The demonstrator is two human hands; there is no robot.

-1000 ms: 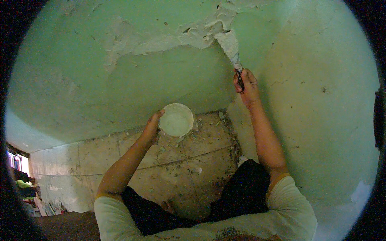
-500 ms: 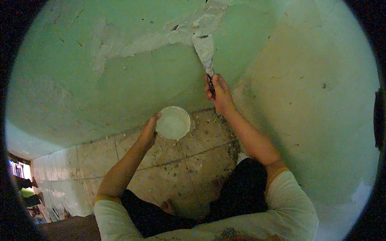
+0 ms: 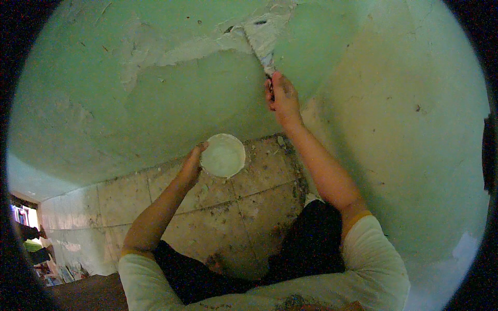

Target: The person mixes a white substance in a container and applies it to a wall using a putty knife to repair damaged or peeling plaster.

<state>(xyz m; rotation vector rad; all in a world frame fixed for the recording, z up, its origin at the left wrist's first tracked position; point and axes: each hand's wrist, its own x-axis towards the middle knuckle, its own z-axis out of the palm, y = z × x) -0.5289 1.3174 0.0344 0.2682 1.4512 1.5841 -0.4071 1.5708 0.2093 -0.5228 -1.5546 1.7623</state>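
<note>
My right hand [image 3: 284,98] is closed round the dark handle of a putty knife [image 3: 266,58]. Its wide blade, coated with pale filler, lies against the green wall [image 3: 207,93] at a rough whitish patch [image 3: 189,51]. A small dark slot shows by the blade's far edge. Lower and to the left, my left hand [image 3: 193,161] grips the side of a round pale tub [image 3: 223,155], thumb at the rim. Whitish paste covers the inside of the tub, which is held above the floor, close to the wall.
A stained yellowish wall [image 3: 404,119] meets the green one in a corner to the right. Dusty floor tiles [image 3: 207,223] with crumbs and debris lie below. My bent legs are near the front edge. Several blurred items stand at the far left.
My right hand and the putty knife have moved farther up the wall, the blade sliding over the patch. The tub in my left hand has shifted only slightly.
</note>
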